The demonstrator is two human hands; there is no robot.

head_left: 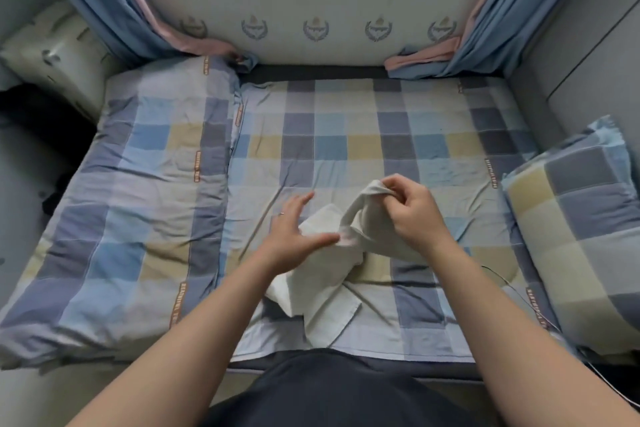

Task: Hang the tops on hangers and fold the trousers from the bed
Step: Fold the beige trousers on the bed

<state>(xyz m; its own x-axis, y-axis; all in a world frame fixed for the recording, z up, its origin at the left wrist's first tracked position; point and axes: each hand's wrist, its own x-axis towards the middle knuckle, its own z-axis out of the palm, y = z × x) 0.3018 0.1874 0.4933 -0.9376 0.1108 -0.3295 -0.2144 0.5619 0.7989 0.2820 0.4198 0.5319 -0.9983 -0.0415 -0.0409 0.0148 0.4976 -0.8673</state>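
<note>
A pale cream garment (pixel 322 291) lies crumpled on the checked bed sheet (pixel 346 146), near the bed's front edge. My right hand (pixel 412 208) pinches one end of the cloth and lifts it off the bed. My left hand (pixel 294 236) has straight, spread fingers; its thumb touches the lifted fold from the left. Whether the garment is a top or trousers cannot be told. No hanger is in view.
A folded checked quilt (pixel 131 204) fills the left side of the bed. At the right edge lies a checked pillow (pixel 581 236). Blue and pink curtains (pixel 114 14) hang at both back corners. A thin dark cable (pixel 509 282) runs by my right forearm.
</note>
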